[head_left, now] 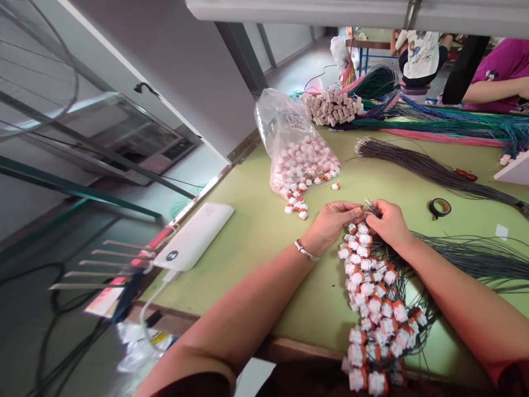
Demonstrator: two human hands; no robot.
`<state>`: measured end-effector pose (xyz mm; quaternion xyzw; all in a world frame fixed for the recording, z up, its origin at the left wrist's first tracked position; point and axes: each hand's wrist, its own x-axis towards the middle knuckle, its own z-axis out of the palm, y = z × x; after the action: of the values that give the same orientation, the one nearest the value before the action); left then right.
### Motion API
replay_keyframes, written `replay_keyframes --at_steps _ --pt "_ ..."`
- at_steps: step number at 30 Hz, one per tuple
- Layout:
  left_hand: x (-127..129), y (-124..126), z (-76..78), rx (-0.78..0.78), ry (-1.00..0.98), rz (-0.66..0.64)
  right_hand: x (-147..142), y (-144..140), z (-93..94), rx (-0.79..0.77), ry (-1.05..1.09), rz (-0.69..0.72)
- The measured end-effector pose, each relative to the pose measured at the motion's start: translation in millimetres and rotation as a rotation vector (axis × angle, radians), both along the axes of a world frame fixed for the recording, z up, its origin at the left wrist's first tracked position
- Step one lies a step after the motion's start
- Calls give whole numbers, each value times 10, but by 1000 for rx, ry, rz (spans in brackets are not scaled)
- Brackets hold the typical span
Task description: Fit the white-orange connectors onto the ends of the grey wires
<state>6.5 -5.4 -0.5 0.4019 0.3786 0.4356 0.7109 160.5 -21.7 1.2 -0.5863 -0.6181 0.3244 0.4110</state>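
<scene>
My left hand (330, 223), with a bracelet at the wrist, pinches a small white-and-orange connector housing (360, 213) between thumb and fingers. Close on its right, my right hand (389, 223) is closed around a bunch of thin dark wires (372, 207), their metal tips pointing up. The fingertips of both hands nearly meet. Below them a long pile of wired white-and-orange connectors (374, 303) runs down to the table's near edge. Grey wires (467, 256) trail off to the right under my right forearm. Whether a wire tip sits inside the held housing is too small to tell.
A clear plastic bag (285, 124) spills loose connectors (303, 212) onto the green table (256, 242). A white power bank (198, 237) lies at the left edge. Black tape (438, 208), a dark wire bundle (417, 165) and coloured wires (454, 121) lie right. Other people sit beyond.
</scene>
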Motion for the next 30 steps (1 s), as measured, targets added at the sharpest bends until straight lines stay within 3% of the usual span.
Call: replay_keyframes --at_steps 11,17,19,22,23,25,27,28,30 --pt "-10 1 15 15 2 -27 -7 0 25 -54 81 28" --pt "-53 20 8 180 178 1 56 55 51 -163 258 2" --pt "-99 13 69 320 297 -105 87 88 48 -137 297 -70" --pt "-183 33 165 631 395 -422 101 123 45 -158 393 -127" --pt "-207 63 172 730 434 -453 94 126 47 -190 426 -134" --pt "-243 166 123 867 610 -283 64 119 52 -239 458 -150" --pt "-256 304 6 898 933 96 29 104 54 -240 438 -161" --pt "-256 372 -62 913 1081 155 15 97 53 -233 423 -159" --pt "-251 478 -182 958 1245 116 -3 87 43 -207 395 -139"
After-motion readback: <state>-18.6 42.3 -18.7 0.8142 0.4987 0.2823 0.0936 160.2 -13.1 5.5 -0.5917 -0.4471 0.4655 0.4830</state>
